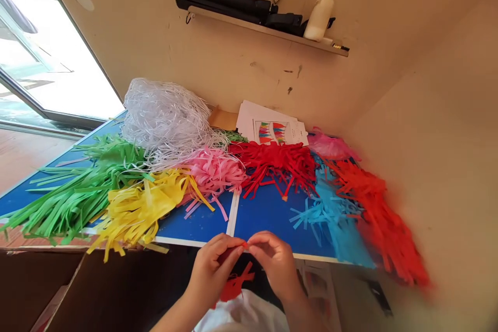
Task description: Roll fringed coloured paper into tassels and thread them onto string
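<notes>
My left hand point(213, 264) and my right hand point(275, 264) meet at the front edge of the blue table point(257, 223), fingertips almost touching. Both pinch a small bit of red-orange material point(244, 245) between thumb and fingers. Below them, a red fringed piece point(233, 288) lies over my lap. Beyond my hands are fringed bundles: green point(78, 199), yellow point(143, 205), pink point(213, 168), red point(278, 163), light blue point(336, 218) and orange-red point(383, 212).
A heap of white string point(167, 114) sits at the back left, beside a printed sheet point(268, 122). A wall shelf point(252, 26) holds black objects and a white squeeze bottle point(321, 14). A cardboard box point(73, 290) stands at the lower left.
</notes>
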A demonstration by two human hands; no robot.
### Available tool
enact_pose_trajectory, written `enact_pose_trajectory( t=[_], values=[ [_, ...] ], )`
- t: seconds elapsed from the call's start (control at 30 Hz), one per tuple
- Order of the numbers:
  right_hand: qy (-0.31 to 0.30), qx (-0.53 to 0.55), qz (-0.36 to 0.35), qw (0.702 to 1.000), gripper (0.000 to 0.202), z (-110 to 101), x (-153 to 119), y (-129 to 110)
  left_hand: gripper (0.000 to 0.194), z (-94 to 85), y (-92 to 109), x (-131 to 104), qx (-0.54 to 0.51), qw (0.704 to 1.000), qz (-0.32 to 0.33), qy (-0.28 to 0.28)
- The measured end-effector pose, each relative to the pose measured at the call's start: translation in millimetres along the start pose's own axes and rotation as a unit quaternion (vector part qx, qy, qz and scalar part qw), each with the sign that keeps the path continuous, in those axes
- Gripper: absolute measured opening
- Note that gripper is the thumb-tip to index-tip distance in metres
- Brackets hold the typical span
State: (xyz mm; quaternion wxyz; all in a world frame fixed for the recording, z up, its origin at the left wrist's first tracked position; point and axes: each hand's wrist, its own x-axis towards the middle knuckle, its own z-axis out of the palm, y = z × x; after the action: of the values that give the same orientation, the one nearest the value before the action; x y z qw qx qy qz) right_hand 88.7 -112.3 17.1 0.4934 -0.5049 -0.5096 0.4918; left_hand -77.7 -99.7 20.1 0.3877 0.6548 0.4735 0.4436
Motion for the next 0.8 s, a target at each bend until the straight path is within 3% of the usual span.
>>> enact_pose_trajectory(
  t=[0.23, 0.53, 0.8],
  values=[
    [0.027, 0.026, 0.019, 0.999, 0.01, 8.6, -7.5, 3.0, 0.016, -5.7, 3.2, -10.0, 0.08, 0.995, 0.054, -0.027],
    [0.032, -0.016, 0.03, 0.999, 0.009, 7.0, -10.5, -0.6, 0.013, -8.5, 4.5, -13.6, 0.104, 0.992, 0.069, 0.003],
    [0.023, -0.103, -0.025, 0.994, 0.005, 6.3, -16.6, -0.1, 0.014, -7.4, 6.9, -16.8, 0.125, 0.988, 0.084, -0.019]
  ],
)
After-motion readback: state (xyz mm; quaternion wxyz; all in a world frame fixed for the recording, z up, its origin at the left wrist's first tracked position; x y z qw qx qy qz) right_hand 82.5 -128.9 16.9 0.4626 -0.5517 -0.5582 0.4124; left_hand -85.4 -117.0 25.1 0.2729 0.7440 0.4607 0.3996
